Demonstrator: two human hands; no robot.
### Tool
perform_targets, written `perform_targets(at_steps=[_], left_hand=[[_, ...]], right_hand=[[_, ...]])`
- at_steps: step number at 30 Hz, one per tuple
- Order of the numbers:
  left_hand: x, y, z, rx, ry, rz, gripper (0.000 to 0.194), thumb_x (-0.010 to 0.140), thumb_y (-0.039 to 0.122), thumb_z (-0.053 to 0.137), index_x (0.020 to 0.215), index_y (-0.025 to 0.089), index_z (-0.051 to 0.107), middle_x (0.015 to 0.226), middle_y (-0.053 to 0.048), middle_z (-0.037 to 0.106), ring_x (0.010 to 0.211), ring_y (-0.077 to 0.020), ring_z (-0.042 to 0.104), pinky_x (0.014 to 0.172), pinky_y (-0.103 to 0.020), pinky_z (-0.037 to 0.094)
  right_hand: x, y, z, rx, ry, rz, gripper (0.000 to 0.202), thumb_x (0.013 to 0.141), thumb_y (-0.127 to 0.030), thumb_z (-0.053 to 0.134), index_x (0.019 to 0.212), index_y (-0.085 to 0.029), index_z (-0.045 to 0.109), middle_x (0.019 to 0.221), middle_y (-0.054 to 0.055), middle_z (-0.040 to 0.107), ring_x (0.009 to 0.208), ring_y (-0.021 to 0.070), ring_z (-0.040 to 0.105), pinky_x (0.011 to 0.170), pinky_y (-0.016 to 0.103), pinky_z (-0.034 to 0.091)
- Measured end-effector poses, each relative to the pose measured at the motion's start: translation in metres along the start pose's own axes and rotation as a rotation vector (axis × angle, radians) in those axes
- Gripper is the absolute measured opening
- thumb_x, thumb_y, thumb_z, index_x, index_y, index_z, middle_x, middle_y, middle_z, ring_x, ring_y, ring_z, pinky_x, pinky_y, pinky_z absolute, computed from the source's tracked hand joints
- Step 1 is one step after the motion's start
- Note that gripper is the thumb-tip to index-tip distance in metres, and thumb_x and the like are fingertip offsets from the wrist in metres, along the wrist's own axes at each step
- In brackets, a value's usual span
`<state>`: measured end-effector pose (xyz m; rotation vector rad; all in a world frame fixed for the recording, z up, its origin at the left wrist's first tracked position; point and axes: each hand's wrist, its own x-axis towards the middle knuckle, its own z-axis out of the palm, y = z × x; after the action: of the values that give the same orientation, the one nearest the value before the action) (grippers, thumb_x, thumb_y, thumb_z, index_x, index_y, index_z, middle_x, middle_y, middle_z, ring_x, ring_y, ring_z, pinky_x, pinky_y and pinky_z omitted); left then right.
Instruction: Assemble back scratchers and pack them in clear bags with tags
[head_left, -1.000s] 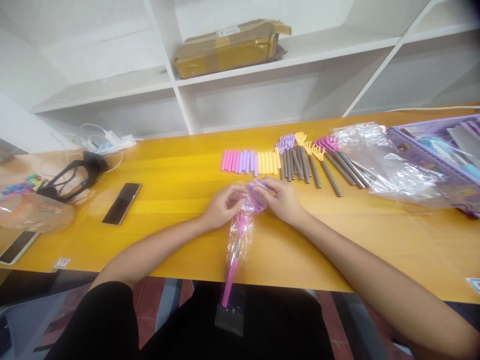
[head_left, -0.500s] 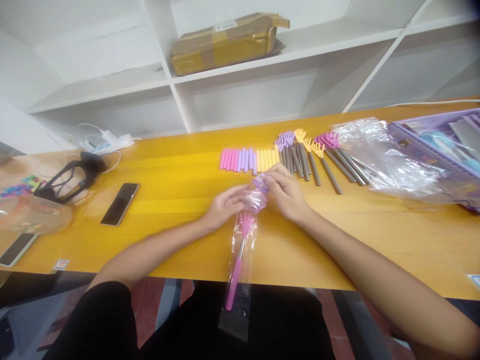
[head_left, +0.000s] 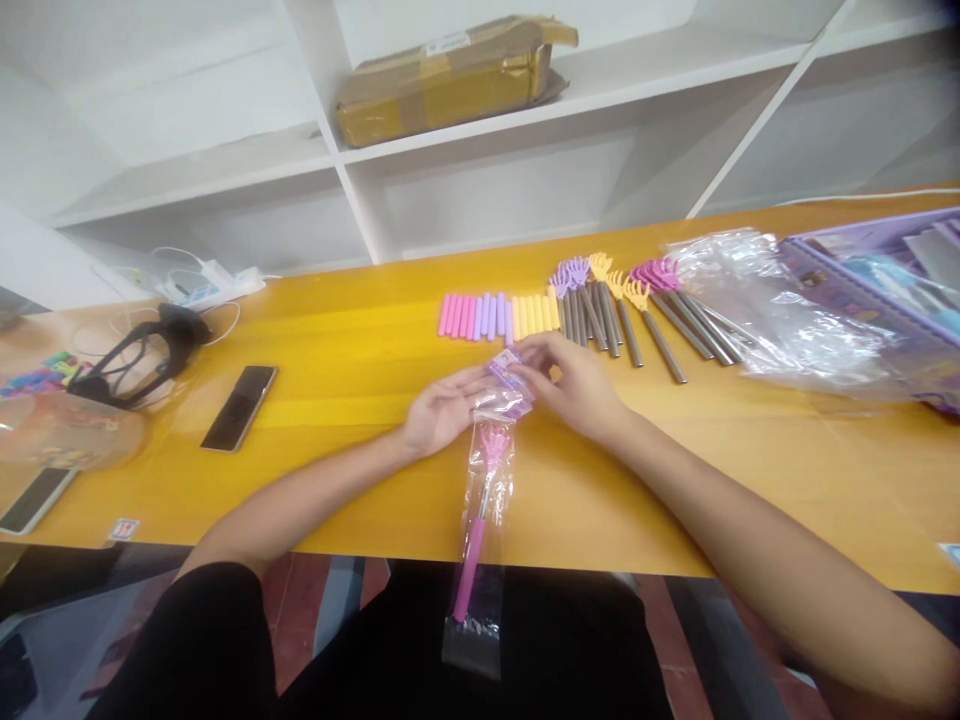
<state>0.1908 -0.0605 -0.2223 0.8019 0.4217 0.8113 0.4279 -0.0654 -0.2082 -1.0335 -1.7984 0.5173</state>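
Since the earlier frame, my left hand [head_left: 441, 412] has flattened, fingers straight against the clear bag [head_left: 492, 540] at lower centre, likely limp and slippery. The pink back scratcher [head_left: 478, 528] inside seems light, stiff; I'd grip its handle [head_left: 468, 575]. My right hand [head_left: 566, 380] pinches the purple card [head_left: 503, 366].

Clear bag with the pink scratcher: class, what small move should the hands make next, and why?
Probably smooth the top of the clear bag flat: its plastic is bunched beside the purple card, which the right hand appears to pinch; the left hand is at the bunch, and the pink scratcher lies inside, below.
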Motion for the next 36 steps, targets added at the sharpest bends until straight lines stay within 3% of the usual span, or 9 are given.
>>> perform_targets(at_steps=[6, 16, 21, 29, 34, 36], left_hand=[[0.000, -0.004, 0.003, 0.029, 0.001, 0.036, 0.052, 0.081, 0.032, 0.069, 0.129, 0.013, 0.073, 0.134, -0.017, 0.076, 0.119, -0.0332, 0.073, 0.108, -0.052, 0.056], [-0.002, -0.006, 0.002, 0.079, -0.011, 0.026, 0.059, 0.081, 0.033, 0.068, 0.138, 0.017, 0.068, 0.141, -0.016, 0.072, 0.123, -0.0339, 0.070, 0.104, -0.052, 0.057], [-0.003, -0.004, 0.004, 0.095, -0.004, 0.012, 0.061, 0.081, 0.035, 0.067, 0.139, 0.019, 0.067, 0.142, -0.015, 0.072, 0.124, -0.0341, 0.070, 0.107, -0.054, 0.055], [-0.004, -0.002, 0.006, 0.097, -0.010, 0.009, 0.060, 0.080, 0.033, 0.069, 0.139, 0.021, 0.068, 0.147, -0.013, 0.070, 0.125, -0.0321, 0.070, 0.107, -0.052, 0.056], [-0.004, -0.002, 0.008, 0.096, -0.021, 0.028, 0.060, 0.081, 0.032, 0.071, 0.140, 0.020, 0.069, 0.152, -0.013, 0.067, 0.130, -0.0324, 0.067, 0.108, -0.051, 0.057], [-0.004, -0.002, 0.008, 0.094, -0.028, 0.032, 0.061, 0.081, 0.032, 0.071, 0.140, 0.021, 0.069, 0.155, -0.013, 0.065, 0.134, -0.0330, 0.065, 0.110, -0.051, 0.056]], right_hand=[[0.002, -0.002, -0.004, -0.078, -0.062, -0.137, 0.012, 0.107, -0.033, 0.066, 0.113, -0.024, 0.072, 0.095, 0.005, 0.070, 0.075, 0.0172, 0.062, 0.070, 0.035, 0.053], [0.000, -0.001, -0.003, -0.119, -0.075, -0.270, 0.012, 0.108, -0.028, 0.063, 0.109, -0.022, 0.073, 0.097, 0.005, 0.065, 0.077, 0.0159, 0.060, 0.070, 0.033, 0.053], [-0.002, -0.003, -0.004, -0.126, -0.145, -0.223, 0.021, 0.110, -0.035, 0.058, 0.109, -0.024, 0.076, 0.095, 0.007, 0.066, 0.080, 0.0194, 0.062, 0.072, 0.038, 0.054], [-0.003, -0.009, -0.005, -0.114, -0.222, -0.234, 0.024, 0.109, -0.033, 0.053, 0.110, -0.025, 0.076, 0.100, 0.009, 0.071, 0.084, 0.0214, 0.065, 0.071, 0.039, 0.054], [0.002, -0.006, -0.014, -0.169, -0.073, -0.145, 0.022, 0.108, -0.034, 0.057, 0.120, -0.023, 0.071, 0.096, 0.006, 0.066, 0.070, 0.0161, 0.057, 0.068, 0.036, 0.050], [0.004, -0.001, -0.017, -0.129, -0.077, -0.076, 0.026, 0.105, -0.037, 0.064, 0.127, -0.023, 0.068, 0.101, 0.005, 0.068, 0.067, 0.0138, 0.057, 0.067, 0.035, 0.049]])
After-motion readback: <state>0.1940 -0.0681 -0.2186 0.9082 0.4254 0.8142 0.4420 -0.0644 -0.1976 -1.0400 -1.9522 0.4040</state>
